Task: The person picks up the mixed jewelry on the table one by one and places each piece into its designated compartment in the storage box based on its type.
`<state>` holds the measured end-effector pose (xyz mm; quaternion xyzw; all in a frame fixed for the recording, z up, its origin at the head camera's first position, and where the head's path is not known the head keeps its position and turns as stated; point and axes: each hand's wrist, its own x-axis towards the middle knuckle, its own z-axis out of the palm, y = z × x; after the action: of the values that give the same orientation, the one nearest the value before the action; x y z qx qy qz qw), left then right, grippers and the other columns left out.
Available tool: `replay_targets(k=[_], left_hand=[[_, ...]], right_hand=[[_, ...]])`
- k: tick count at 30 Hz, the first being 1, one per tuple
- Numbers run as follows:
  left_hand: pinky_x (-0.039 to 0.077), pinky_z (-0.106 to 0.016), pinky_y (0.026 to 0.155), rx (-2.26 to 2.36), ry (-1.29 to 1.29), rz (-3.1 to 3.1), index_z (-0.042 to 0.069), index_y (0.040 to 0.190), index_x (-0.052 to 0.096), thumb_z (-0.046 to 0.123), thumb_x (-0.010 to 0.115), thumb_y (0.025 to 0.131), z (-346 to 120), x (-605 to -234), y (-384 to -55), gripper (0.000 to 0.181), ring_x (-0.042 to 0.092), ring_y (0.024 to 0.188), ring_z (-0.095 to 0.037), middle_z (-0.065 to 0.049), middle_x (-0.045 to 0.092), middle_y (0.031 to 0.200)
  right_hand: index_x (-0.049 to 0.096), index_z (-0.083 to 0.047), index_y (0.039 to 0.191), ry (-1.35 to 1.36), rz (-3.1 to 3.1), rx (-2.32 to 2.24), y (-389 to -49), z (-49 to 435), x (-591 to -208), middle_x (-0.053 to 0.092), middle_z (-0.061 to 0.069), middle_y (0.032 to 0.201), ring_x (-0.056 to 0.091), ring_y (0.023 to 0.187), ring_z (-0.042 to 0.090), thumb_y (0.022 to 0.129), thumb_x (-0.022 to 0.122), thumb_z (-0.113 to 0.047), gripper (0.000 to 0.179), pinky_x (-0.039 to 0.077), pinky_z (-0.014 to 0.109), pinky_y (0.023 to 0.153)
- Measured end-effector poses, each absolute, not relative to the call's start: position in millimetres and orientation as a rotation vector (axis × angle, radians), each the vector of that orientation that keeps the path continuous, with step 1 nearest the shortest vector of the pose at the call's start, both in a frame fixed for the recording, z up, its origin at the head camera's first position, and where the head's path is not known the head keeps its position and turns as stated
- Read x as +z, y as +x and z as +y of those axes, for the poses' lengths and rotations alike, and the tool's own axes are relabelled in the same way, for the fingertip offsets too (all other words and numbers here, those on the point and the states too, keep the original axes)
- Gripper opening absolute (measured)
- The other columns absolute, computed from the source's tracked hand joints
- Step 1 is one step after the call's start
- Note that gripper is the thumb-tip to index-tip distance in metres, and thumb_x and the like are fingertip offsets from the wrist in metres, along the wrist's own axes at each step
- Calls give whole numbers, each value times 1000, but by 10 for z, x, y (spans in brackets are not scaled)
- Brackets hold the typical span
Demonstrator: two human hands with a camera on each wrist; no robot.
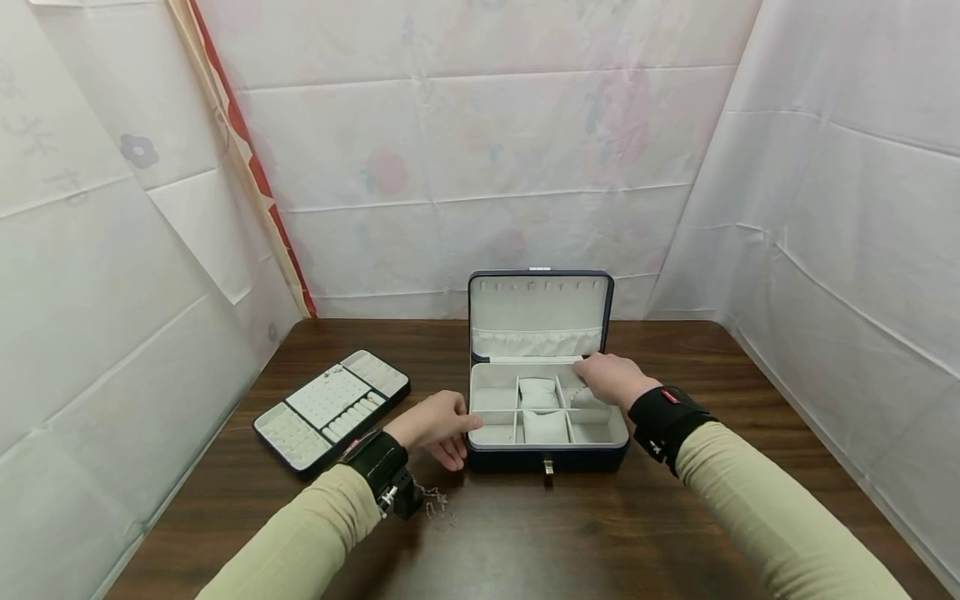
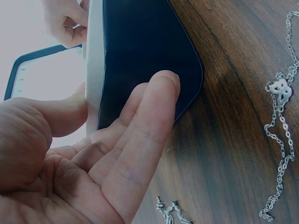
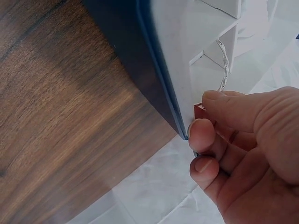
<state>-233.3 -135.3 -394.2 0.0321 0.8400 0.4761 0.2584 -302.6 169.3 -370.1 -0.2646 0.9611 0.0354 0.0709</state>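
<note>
A dark navy jewelry box (image 1: 510, 461) with a pale lining stands with its lid (image 1: 536, 308) raised. My left hand (image 1: 437, 423) grips its left wall, thumb at the pale rim and fingers along the dark outer side. At the right rear compartment, my right hand (image 1: 611, 379) pinches a thin silver bangle (image 3: 225, 70) between thumb and forefinger. The bangle curves down inside the compartment in the right wrist view, and its held end is partly hidden by the fingers. Two pale cushions (image 1: 538, 393) fill the middle compartments.
Left of the box lies a pale jewelry tray (image 1: 407, 388) with ring rolls and small studs. A silver chain necklace (image 2: 280, 91) and another piece of silver chain (image 2: 168, 212) lie on the wooden table (image 1: 570, 533) near the left wrist. White sheets (image 1: 480, 150) enclose the table.
</note>
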Motion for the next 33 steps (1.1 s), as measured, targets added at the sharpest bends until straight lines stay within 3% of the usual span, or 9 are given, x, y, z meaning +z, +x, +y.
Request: replay_targets(k=[10, 19, 33], left_hand=[[61, -45, 59, 1292, 101, 2284, 0, 96, 53, 21, 62, 104, -1348, -3933, -2320, 24, 72, 59, -31, -25, 70, 77], [61, -45, 59, 1294, 94, 2279, -1, 96, 53, 20, 61, 104, -1356, -3940, -2335, 24, 71, 57, -28, -25, 70, 77], [61, -47, 61, 1284, 101, 2282, -1, 98, 53, 23, 61, 104, -1356, -3943, -2328, 25, 72, 60, -31, -24, 71, 77]], right_hand=[[55, -9, 85, -778, 2904, 88, -2988, 1680, -3661, 50, 2, 75, 44, 68, 19, 103, 50, 1, 21, 37, 34, 61], [52, -12, 82, -783, 2912, 76, -3000, 1692, -3686, 52, 2, 75, 45, 67, 19, 104, 50, -1, 25, 37, 33, 60], [60, -8, 91, -717, 2892, 9, -3033, 1720, -3719, 56, 2, 80, 47, 68, 20, 103, 54, -3, 14, 39, 32, 60]])
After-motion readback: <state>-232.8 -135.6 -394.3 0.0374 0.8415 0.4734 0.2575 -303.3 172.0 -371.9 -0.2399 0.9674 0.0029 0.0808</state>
